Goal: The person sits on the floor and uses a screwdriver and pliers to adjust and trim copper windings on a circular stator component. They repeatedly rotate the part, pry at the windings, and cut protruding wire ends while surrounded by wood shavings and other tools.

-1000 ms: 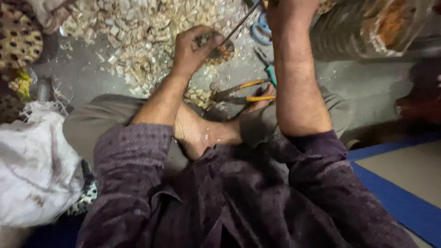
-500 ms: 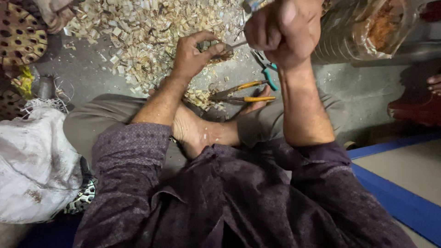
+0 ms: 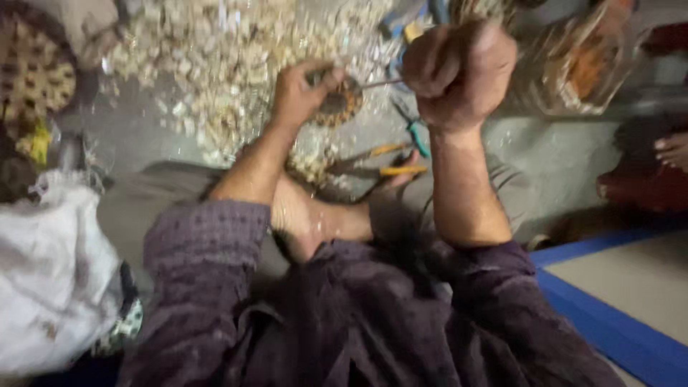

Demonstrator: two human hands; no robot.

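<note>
In the head view, the left hand (image 3: 299,92) reaches to the far middle of the scene with its fingers curled in, pinching the edge of a small round brownish woven piece (image 3: 339,106). The picture is blurred, so the exact finger grip cannot be told. The right hand (image 3: 459,70) is raised just right of it, closed into a tight fist around the near end of a thin rod (image 3: 378,83). The rod runs leftward from the fist to the woven piece, which lies between the two hands and touches the left fingers.

Beyond and left of the hands spreads a heap of pale chips (image 3: 215,64) on the grey floor (image 3: 566,158). Near the right forearm, yellow-handled pliers (image 3: 390,161) and a teal-handled tool (image 3: 416,132) lie on the floor. A white sack (image 3: 50,279) sits at the near left.
</note>
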